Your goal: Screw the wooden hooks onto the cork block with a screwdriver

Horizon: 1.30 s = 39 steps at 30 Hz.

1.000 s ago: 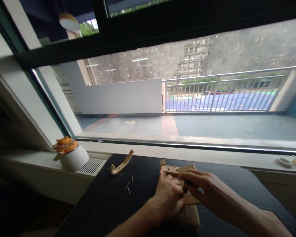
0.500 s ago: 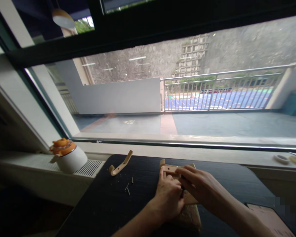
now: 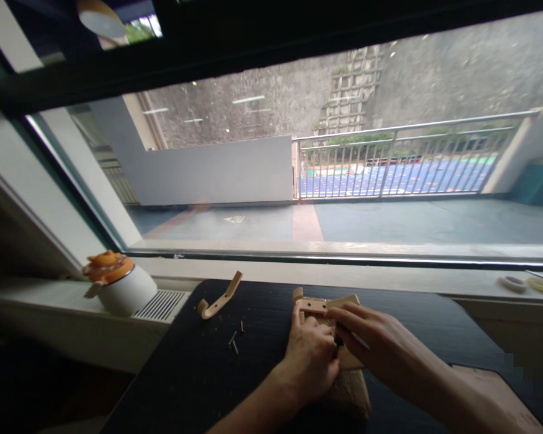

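Note:
A pale wooden hook [image 3: 317, 306] with dark holes lies across a wooden board [image 3: 350, 360] on top of a rough wooden block [image 3: 353, 395]. My left hand [image 3: 311, 348] is closed on the hook's near side, its index finger stretched along the curled end. From the right, my right hand [image 3: 373, 334] has its fingers closed at the hook's bend. Something dark shows between the two hands; its kind is unclear. A matching wooden hook [image 3: 221, 299] rests farther left. Several small screws [image 3: 234, 339] lie in front of it.
The black table [image 3: 176, 361] reaches up to the window sill [image 3: 262, 274]. A white pot with an orange lid [image 3: 124, 289] stands on the left ledge. A flat tablet-like object [image 3: 484, 386] lies at right; tape rolls [image 3: 513, 283] sit on the sill.
My right fingers have shifted slightly right along the hook, baring a second hole. My left hand stays nearly where it was. The whole view has shifted a little.

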Tool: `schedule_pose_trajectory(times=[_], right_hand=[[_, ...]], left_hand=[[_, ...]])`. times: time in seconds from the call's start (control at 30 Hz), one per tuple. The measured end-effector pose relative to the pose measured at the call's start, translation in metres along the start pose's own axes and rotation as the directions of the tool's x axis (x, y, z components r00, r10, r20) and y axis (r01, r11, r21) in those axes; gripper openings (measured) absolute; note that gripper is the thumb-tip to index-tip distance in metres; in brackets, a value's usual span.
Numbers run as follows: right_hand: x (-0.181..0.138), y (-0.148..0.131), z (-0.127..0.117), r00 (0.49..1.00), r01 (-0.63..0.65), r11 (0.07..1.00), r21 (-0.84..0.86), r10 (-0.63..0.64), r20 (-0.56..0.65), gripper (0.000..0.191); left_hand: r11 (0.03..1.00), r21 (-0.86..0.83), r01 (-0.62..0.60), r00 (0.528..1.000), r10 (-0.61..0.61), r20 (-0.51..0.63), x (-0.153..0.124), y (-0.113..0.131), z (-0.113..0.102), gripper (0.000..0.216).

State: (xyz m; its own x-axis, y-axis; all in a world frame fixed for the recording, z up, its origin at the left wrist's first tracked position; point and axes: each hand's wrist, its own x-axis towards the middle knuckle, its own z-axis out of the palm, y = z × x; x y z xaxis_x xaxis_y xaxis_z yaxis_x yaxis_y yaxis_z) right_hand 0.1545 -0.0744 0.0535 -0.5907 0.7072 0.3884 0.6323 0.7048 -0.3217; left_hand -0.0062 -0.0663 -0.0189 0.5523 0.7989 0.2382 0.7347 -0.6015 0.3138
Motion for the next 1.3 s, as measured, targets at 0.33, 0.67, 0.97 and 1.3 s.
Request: schedule_pose_trajectory(times=[0.33, 0.67, 0.97, 1.3], right_hand=[[0.001, -0.004, -0.009, 0.999, -0.022, 0.999, -0.045, 0.024, 0.041, 0.047], [0.000, 0.003, -0.007, 0.998, 0.019, 1.000, -0.006, -0.018, 0.055, 0.031], [0.002, 0.003, -0.006, 0.998, -0.005, 0.997, -0.072, 0.009, 0.062, 0.041], [0.001, 0.001, -0.010, 0.997, 0.029, 1.000, -0.012, -0.028, 0.066, 0.025]], left_hand=[[1.000, -0.016, 0.002, 1.000, -0.002, -0.016, 0.001, 0.003, -0.002, 0.019], [1.000, 0.029, -0.006, 0.999, 0.007, -0.052, 0.000, -0.001, 0.006, 0.012], [1.000, 0.023, -0.011, 0.999, 0.012, -0.052, 0.000, -0.001, 0.007, 0.013], [0.999, 0.047, -0.024, 0.999, 0.027, -0.047, 0.000, -0.003, 0.009, 0.010]])
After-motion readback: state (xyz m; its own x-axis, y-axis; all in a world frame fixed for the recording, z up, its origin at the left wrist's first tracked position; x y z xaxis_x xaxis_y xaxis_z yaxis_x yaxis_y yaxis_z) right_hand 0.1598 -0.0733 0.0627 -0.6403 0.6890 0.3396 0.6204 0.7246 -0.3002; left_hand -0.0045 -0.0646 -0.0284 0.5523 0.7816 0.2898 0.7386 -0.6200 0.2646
